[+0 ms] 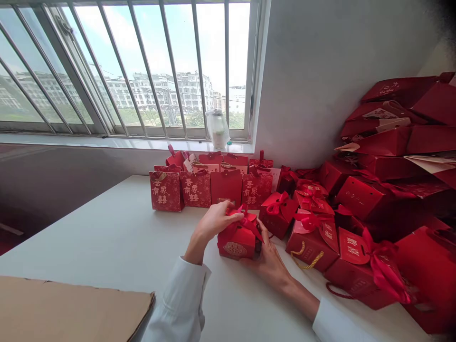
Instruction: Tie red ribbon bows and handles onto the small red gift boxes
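A small red gift box (235, 241) with a gold round emblem on its front stands on the white table, a red ribbon bow (245, 223) on its top. My left hand (218, 219) reaches over the box from the left, thumb at the bow and fingers curled behind the top. Against the box's right side and lower front corner rests my right hand (268, 259), gripping it. Just behind is a row of red paper gift bags (195, 190) with gold lettering. Another bow-tied red box (278, 213) sits close to the right of my hands.
Several red boxes with bows (315, 237) crowd the table's right side, below a tall stack of red gift bags (392, 137). A cardboard sheet (71, 311) lies at the front left. A plastic-wrapped cup (217, 129) stands on the windowsill by the barred window.
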The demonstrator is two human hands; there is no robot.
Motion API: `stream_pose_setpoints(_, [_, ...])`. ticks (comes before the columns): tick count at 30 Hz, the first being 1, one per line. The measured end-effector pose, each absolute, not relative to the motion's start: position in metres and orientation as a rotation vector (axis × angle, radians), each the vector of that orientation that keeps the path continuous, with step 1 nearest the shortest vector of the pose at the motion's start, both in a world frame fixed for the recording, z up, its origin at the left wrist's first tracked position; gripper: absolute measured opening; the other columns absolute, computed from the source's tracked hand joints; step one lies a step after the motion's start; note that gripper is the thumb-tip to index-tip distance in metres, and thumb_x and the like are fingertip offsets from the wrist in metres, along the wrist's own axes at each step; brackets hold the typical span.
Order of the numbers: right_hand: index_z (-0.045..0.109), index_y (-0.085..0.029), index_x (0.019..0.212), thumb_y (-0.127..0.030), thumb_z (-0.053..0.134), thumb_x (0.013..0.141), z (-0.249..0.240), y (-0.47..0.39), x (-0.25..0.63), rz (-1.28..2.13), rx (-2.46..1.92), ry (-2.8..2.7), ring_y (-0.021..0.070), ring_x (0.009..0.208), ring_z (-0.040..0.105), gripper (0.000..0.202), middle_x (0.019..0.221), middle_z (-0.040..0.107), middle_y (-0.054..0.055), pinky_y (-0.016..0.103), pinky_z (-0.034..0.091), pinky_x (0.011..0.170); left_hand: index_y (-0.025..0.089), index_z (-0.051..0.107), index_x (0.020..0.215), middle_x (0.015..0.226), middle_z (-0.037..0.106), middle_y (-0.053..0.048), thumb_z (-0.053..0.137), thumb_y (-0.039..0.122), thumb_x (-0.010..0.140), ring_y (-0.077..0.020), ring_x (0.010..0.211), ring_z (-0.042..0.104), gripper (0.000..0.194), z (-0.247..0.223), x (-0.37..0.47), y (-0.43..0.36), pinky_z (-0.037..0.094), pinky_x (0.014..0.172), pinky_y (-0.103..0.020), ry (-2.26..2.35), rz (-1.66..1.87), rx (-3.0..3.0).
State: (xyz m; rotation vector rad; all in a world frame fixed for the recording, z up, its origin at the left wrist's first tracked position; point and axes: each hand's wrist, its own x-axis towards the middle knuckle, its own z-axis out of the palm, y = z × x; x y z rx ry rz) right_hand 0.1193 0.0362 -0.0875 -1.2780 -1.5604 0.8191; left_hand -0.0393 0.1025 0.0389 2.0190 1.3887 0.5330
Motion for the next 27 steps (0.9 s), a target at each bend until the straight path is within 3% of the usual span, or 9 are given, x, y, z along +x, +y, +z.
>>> stream_pose_setpoints(3, [0.002,-0.029,0.149,-0.020,0.070,0.066,-0.088,0.036,0.119,0.835,-1.257,-1.570,0.0233,0.116,0.056,0.107,0.131,0.055,0.004,0.037,0.047,0.094,0.019,0.067,0.100,0.120,0.064,-0.009,0.059,0.047,0.075,-0.0262,0.099,0.061,0.038,0.036,-0.038,0.105,0.048,0.080,-0.032,1.388,0.493,2.040])
stream_pose_setpoints(7, [0.001,-0.031,0.148,-0.021,0.069,0.067,-0.090,0.038,0.120,0.822,-1.239,-1.560,0.0239,0.120,0.053,0.107,0.134,0.053,0.004,0.039,0.043,0.100,0.022,0.060,0.116,0.128,0.058,-0.008,0.057,0.049,0.078,-0.0253,0.106,0.059,0.048,0.041,-0.045,0.104,0.049,0.081,-0.031,1.314,0.454,1.992])
stream_pose_setpoints(10, [0.008,-0.032,0.148,-0.020,0.070,0.063,-0.091,0.039,0.120,0.768,-1.228,-1.556,0.0267,0.125,0.048,0.106,0.141,0.046,0.004,0.041,0.041,0.103,0.024,0.046,0.133,0.137,0.050,-0.008,0.062,0.052,0.074,-0.0264,0.122,0.049,0.068,0.047,-0.050,0.100,0.045,0.095,-0.033,1.182,0.405,2.068])
stream_pose_setpoints(13, [0.012,-0.029,0.147,-0.022,0.072,0.061,-0.091,0.040,0.121,0.755,-1.257,-1.556,0.0290,0.121,0.052,0.106,0.136,0.051,0.005,0.042,0.044,0.099,0.024,0.028,0.145,0.148,0.034,-0.011,0.077,0.050,0.057,-0.0316,0.136,0.031,0.104,0.048,-0.048,0.098,0.036,0.106,-0.039,1.093,0.252,2.165])
stream_pose_setpoints(15, [0.010,-0.029,0.148,-0.022,0.071,0.061,-0.091,0.040,0.121,0.772,-1.265,-1.561,0.0286,0.118,0.054,0.106,0.133,0.054,0.005,0.043,0.045,0.098,0.024,0.021,0.148,0.153,0.023,-0.013,0.081,0.047,0.050,-0.0356,0.138,0.026,0.118,0.046,-0.045,0.097,0.036,0.106,-0.042,1.114,0.143,2.184])
stream_pose_setpoints(19, [0.011,-0.028,0.148,-0.019,0.071,0.060,-0.091,0.041,0.122,0.746,-1.243,-1.584,0.0294,0.124,0.049,0.107,0.139,0.049,0.007,0.045,0.040,0.103,0.023,0.010,0.150,0.156,0.009,-0.016,0.082,0.039,0.048,-0.0374,0.137,0.028,0.126,0.040,-0.038,0.095,0.042,0.100,-0.040,1.197,0.069,2.212])
stream_pose_setpoints(23, [0.010,-0.025,0.150,-0.018,0.071,0.061,-0.089,0.042,0.122,0.726,-1.221,-1.592,0.0298,0.125,0.048,0.107,0.136,0.051,0.009,0.047,0.041,0.103,0.021,0.004,0.151,0.155,0.014,-0.017,0.080,0.035,0.049,-0.0350,0.134,0.034,0.128,0.037,-0.035,0.096,0.045,0.096,-0.035,1.197,0.089,2.268])
stream_pose_setpoints(27, [0.022,-0.025,0.148,-0.015,0.070,0.060,-0.088,0.043,0.120,0.606,-1.144,-1.659,0.0292,0.134,0.037,0.101,0.145,0.041,0.008,0.047,0.034,0.109,0.018,0.008,0.150,0.151,0.024,-0.017,0.079,0.033,0.049,-0.0342,0.134,0.034,0.124,0.035,-0.035,0.097,0.040,0.101,-0.036,1.183,0.078,2.340])
